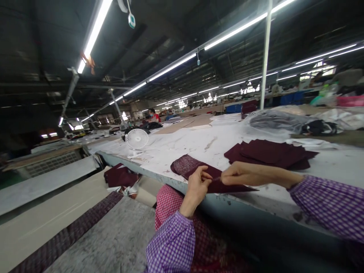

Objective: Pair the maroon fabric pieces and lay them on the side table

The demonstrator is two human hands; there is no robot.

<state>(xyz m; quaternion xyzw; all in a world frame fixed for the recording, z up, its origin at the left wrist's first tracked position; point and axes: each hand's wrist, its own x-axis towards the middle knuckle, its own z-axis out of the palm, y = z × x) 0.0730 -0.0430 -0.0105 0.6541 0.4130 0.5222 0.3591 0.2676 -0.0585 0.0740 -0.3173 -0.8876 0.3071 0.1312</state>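
Observation:
A maroon fabric piece [209, 172] with a paler speckled patch at its left end lies along the near edge of the white worktable. My left hand [197, 184] pinches the fabric's near edge between thumb and fingertips. Close beside it, my right hand [231, 173] is closed on the same fabric, thumb and fingers pressed together. Whether a small tool or thread sits between the two hands is too fine to tell. Behind my right wrist lies a loose stack of maroon fabric pieces [270, 152], spread with overlapping corners.
A small white fan [137, 139] stands on the worktable [182, 146] to the left. Below its edge, more maroon cloth [121, 175] rests on a lower surface. Clear plastic sheeting [274, 121] lies behind the stack, near a pole [266, 57]. Farther back, a person in red [154, 115] works.

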